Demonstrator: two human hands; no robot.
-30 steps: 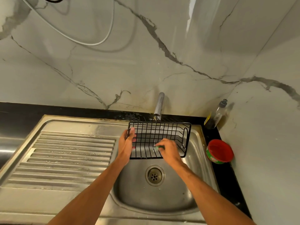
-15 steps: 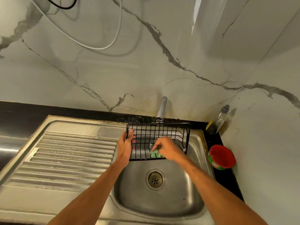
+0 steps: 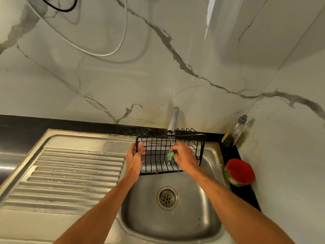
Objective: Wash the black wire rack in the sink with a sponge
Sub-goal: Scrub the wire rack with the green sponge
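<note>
The black wire rack (image 3: pixel 154 155) hangs tilted over the far half of the steel sink basin (image 3: pixel 193 217), below the tap (image 3: pixel 173 120). My left hand (image 3: pixel 135 157) grips the rack's left end, thumb over the top wire. My right hand (image 3: pixel 184 156) holds a green sponge (image 3: pixel 171 155) against the wires inside the rack, a little right of its middle. Most of the sponge is hidden under my fingers. A thin stream of water seems to run from the tap onto the rack.
A ribbed steel drainboard (image 3: pixel 70 173) lies left of the basin. On the black counter at the right stand a red tub of dish soap (image 3: pixel 240 171) and a clear bottle (image 3: pixel 235 132) in the corner. The drain (image 3: pixel 167 198) sits mid-basin. Marble walls enclose the back and right.
My right hand with the sponge has moved from the rack's near edge up toward its far side and the tap. The left hand keeps its grip on the rack's left end.
</note>
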